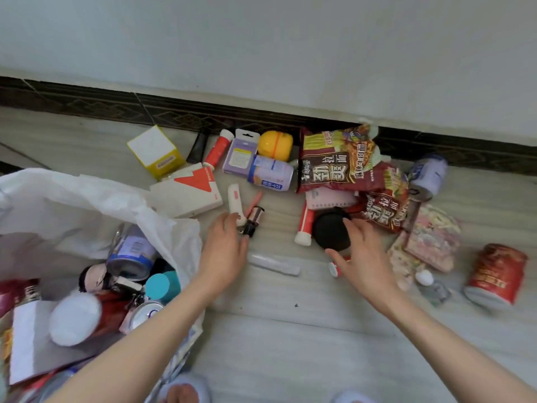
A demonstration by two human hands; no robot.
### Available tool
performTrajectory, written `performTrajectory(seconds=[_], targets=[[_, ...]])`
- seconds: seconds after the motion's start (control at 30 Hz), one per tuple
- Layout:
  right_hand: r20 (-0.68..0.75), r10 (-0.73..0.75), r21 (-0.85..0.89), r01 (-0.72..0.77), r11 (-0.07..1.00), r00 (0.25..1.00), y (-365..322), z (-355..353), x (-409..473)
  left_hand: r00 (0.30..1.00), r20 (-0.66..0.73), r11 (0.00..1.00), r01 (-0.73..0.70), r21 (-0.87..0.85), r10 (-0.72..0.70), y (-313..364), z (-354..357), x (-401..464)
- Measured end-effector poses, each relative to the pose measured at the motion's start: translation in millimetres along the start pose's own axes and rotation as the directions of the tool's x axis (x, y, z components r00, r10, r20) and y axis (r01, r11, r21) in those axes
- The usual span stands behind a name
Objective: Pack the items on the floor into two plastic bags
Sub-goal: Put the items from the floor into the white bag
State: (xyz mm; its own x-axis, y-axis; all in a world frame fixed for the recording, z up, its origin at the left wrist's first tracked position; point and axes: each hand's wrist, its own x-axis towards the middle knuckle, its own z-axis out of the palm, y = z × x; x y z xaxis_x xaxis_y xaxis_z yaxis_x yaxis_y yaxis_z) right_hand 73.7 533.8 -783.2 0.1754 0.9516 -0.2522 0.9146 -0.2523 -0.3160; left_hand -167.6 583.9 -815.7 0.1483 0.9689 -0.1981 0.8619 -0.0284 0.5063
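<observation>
Basically, the white plastic bag slumps open on the floor at far left, mouth gaping toward the person so things can be dropped straight in; it already holds cans, a teal-capped bottle and a box. Only one bag shows. The unpacked items sit in a loose row against the dark skirting, within arm's reach: yellow box, white box with red arrow, lilac can, noodle packets, red can at far right. Left hand reaches over a small dark-and-metal bottle, fingers loosely extended, fingertips at it; probably touching, not yet gripping, blur makes it hard to say. Right hand is spread wide, thumb and fingers bracketing a black round lid or jar, not closed round it.
</observation>
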Motion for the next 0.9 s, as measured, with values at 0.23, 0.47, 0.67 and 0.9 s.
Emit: performTrajectory(seconds=[0.23,0.47,0.67,0.9], targets=[[-0.077,0.104,0.094,-0.097,0.991,0.992,-6,13,25,0.998,-0.06,0.999,0.032,0.036,-0.029,15,21,58],[-0.038,0.131,0.166,-0.123,0.978,0.991,-5,15,33,0.998,0.055,0.999,-0.037,0.023,0.036,6,26,64],[-0.022,0.072,0.179,-0.067,0.982,0.997,0,15,23,0.996,0.079,0.998,0.046,0.046,-0.05,2,21,54],[0.021,0.009,0.228,-0.014,0.974,1.0,-2,12,18,0.981,0.161,0.99,0.125,-0.068,-0.113,11,7,42]])
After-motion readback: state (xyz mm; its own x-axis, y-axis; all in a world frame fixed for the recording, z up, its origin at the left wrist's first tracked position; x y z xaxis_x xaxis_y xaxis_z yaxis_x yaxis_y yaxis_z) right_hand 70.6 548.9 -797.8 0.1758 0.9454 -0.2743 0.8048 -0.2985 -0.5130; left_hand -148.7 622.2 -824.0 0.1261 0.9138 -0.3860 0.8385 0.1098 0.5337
